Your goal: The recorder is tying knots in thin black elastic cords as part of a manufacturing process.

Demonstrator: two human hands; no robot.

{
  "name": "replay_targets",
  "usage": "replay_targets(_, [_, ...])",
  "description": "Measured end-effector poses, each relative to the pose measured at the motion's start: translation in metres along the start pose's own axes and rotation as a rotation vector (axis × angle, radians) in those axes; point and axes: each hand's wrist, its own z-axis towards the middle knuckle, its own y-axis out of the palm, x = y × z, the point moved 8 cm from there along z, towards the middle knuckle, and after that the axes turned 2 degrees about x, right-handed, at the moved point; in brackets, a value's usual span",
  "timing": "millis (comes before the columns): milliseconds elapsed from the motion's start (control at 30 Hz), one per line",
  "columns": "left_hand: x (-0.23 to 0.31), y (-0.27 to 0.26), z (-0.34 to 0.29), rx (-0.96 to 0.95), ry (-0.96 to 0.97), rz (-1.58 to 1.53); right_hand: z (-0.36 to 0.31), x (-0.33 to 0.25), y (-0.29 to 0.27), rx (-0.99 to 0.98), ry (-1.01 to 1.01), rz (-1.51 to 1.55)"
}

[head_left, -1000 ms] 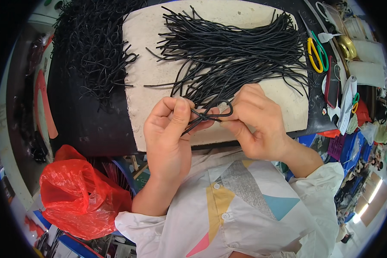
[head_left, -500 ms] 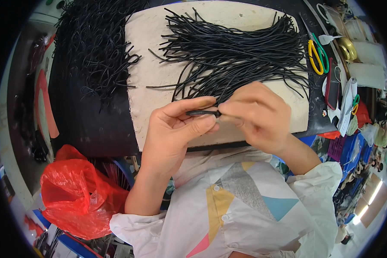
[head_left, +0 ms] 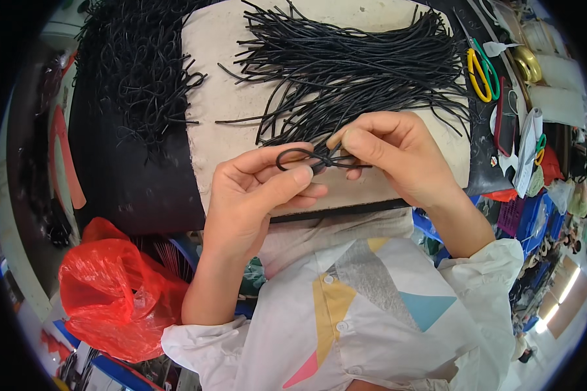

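Note:
Between my two hands is a thin black cord (head_left: 291, 150) with a loop at its left end and a knot near its middle. My left hand (head_left: 257, 189) pinches the loop side between thumb and fingers. On the other side of the knot, my right hand (head_left: 398, 153) is closed on the cord's ends. A thick bundle of straight black cords (head_left: 352, 58) lies just beyond my hands on a pale board (head_left: 205, 140). To the left of the board is a heap of looped black cords (head_left: 137, 72) on the black table surface (head_left: 134, 195).
Scissors with yellow and green handles (head_left: 479, 78) lie right of the board, beside a dark red phone-like object (head_left: 502, 130) and folded white paper (head_left: 528, 153). A red plastic bag (head_left: 114, 293) hangs at the lower left, below the table edge. Blue crates (head_left: 535, 231) stand at the right.
My right hand has turned and opened outward a little from the knot. The cord's loop and knot now show clearly between my hands. The view has shifted slightly.

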Motion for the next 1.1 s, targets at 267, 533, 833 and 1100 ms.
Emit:
replay_targets(267, [-0.006, 0.006, 0.003, -0.075, -0.063, 0.154, -0.005, -0.004, 0.009, -0.065, -0.109, -0.161])
replay_targets(533, [-0.012, 0.015, 0.002, -0.22, -0.104, 0.172, -0.01, 0.013, 0.017, -0.252, 0.088, -0.025])
replay_targets(833, [-0.011, 0.01, -0.001, -0.133, -0.004, 0.064, -0.008, -0.004, 0.001, -0.009, -0.21, -0.094])
replay_targets(1100, [-0.018, 0.01, -0.004, -0.128, 0.007, -0.089, -0.015, -0.007, 0.016, -0.058, -0.209, -0.091])
